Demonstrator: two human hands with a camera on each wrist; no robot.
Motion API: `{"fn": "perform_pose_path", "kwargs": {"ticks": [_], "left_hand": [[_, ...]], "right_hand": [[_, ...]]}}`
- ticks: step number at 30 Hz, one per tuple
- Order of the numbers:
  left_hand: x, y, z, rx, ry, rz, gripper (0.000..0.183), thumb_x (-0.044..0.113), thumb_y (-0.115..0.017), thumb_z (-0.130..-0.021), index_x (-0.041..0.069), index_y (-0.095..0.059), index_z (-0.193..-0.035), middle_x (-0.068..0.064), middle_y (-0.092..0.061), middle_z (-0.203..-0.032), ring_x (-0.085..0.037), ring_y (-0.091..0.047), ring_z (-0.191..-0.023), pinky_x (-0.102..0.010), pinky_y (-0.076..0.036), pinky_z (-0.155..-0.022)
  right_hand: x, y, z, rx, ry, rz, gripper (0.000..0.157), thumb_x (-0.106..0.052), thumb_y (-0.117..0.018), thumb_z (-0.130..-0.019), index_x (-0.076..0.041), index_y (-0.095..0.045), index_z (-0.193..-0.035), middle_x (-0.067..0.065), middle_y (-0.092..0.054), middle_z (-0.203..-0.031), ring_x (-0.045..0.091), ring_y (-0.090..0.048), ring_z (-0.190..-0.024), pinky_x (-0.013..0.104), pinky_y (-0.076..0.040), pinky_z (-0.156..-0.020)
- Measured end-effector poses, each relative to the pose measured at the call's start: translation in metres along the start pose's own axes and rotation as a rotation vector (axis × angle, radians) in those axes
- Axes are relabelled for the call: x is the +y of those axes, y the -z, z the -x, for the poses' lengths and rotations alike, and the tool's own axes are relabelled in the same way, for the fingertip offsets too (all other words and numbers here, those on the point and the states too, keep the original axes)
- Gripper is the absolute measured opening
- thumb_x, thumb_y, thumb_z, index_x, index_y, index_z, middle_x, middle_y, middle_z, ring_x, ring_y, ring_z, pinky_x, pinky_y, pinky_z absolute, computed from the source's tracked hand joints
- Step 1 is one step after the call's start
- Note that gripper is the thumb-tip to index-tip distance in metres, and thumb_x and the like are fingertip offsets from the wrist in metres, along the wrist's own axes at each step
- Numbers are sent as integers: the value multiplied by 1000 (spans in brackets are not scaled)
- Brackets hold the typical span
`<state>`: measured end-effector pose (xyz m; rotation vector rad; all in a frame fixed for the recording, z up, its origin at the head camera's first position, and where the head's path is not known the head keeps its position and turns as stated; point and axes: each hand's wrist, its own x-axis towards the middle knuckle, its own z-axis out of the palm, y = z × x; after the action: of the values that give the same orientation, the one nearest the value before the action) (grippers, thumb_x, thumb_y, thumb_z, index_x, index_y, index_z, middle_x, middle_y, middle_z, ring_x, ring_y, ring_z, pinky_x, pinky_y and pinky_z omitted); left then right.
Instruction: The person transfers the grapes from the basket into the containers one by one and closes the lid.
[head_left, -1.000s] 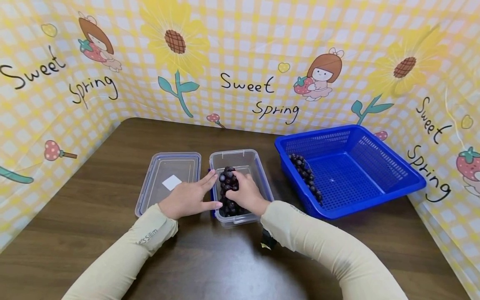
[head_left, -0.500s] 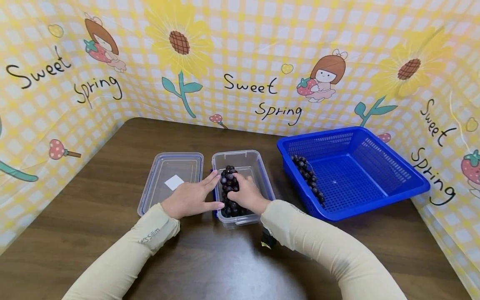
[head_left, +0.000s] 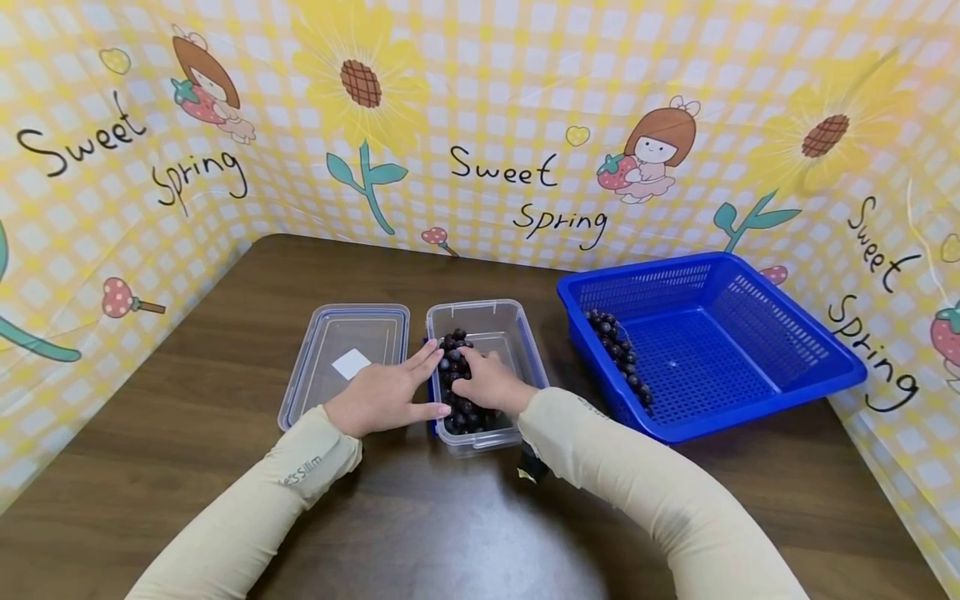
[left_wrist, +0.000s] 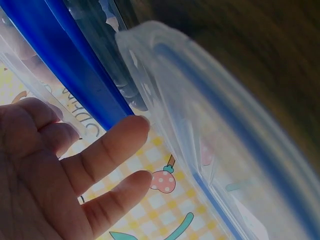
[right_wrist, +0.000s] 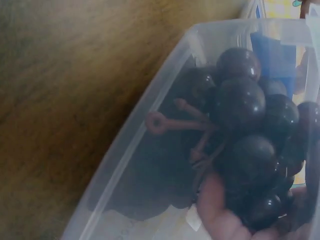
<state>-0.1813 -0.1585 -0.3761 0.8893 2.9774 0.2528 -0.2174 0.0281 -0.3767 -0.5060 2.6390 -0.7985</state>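
Note:
A bunch of dark grapes (head_left: 461,414) lies along the left side of a clear plastic container (head_left: 474,317). My right hand (head_left: 493,383) reaches into it from the right, thumb and fingers curled about the grapes. In the right wrist view, grapes (right_wrist: 242,107) with a reddish stem (right_wrist: 175,124) show through the container's cloudy wall, and fingers (right_wrist: 220,215) bend beneath them. My left hand (head_left: 382,396) stretches its fingers to the container's left rim, by the blue latch (left_wrist: 85,60). That hand (left_wrist: 55,170) holds nothing; its fingers are spread in the left wrist view.
The clear lid (head_left: 322,358) with a blue seal and white label lies left of the container, partly under my left hand. At the right stands a blue mesh basket (head_left: 750,412) with another grape bunch (head_left: 622,358) along its left wall. Patterned cloth (head_left: 495,100) surrounds the table.
The right hand has shifted slightly on the grapes inside the container, and the bunch has moved a little under it. The left hand stays at the rim. The head view has swung slightly left.

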Motion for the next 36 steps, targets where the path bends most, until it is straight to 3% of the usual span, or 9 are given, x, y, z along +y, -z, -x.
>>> {"fn": "perform_pose_path", "kwargs": {"ticks": [8,11,15,18,23,27,32,36], "left_hand": [[0,1,1,-13,5,2,82,57,-54,-89,0,-36,-146,-15,-28,-154,-13,-44,-42,-28,-36,-41],[1,1,1,-16,5,6,82,56,-55,-89,0,-36,-146,-16,-28,-154,-14,-45,-43,-28,-36,-41],[1,1,0,-24,7,17,83,57,-54,-90,1,-34,-147,-15,-27,-154,-13,-46,-45,-28,-36,-41],[0,0,0,-28,8,24,83,58,-53,-90,1,-33,-148,-15,-26,-154,-12,-44,-43,-27,-34,-40],[-1,2,0,-46,27,44,85,60,-51,-90,2,-31,-149,-15,-24,-155,-11,-48,-47,-26,-33,-39],[0,2,1,-60,42,67,85,60,-52,-90,3,-30,-149,-15,-23,-156,-12,-53,-52,-26,-34,-41],[0,-2,1,-52,33,69,84,58,-52,-90,3,-30,-149,-15,-24,-155,-9,-47,-45,-26,-33,-40],[0,-2,-1,-32,19,50,83,58,-53,-90,3,-31,-149,-15,-25,-155,-10,-38,-40,-26,-28,-38]], "right_hand": [[0,6,4,-169,-83,-16,74,-32,-48,-92,-18,-13,-155,32,-31,-142,40,-46,-118,51,-43,-92],[0,12,5,-223,-102,-4,79,-40,-48,-92,-17,-7,-156,31,-23,-149,42,-38,-128,53,-38,-99],[-1,26,6,-261,-108,56,80,-48,-45,-96,-13,-4,-155,26,-15,-155,40,-18,-141,53,-21,-110],[0,43,7,-244,-59,94,80,-48,-48,-96,-8,-10,-155,22,-20,-155,36,-20,-141,49,-21,-112],[3,74,8,-114,50,101,77,-37,-64,-91,-3,-29,-150,16,-36,-150,30,-41,-132,42,-34,-106],[6,94,10,-43,149,111,72,-32,-68,-89,-4,-36,-147,19,-48,-140,31,-51,-122,42,-43,-96],[16,114,17,-45,239,111,73,-30,-69,-89,-9,-33,-150,23,-48,-132,30,-56,-103,41,-47,-83],[31,131,24,-111,212,-9,75,-23,-68,-89,-9,-29,-151,26,-38,-141,34,-56,-108,43,-48,-85]]}}
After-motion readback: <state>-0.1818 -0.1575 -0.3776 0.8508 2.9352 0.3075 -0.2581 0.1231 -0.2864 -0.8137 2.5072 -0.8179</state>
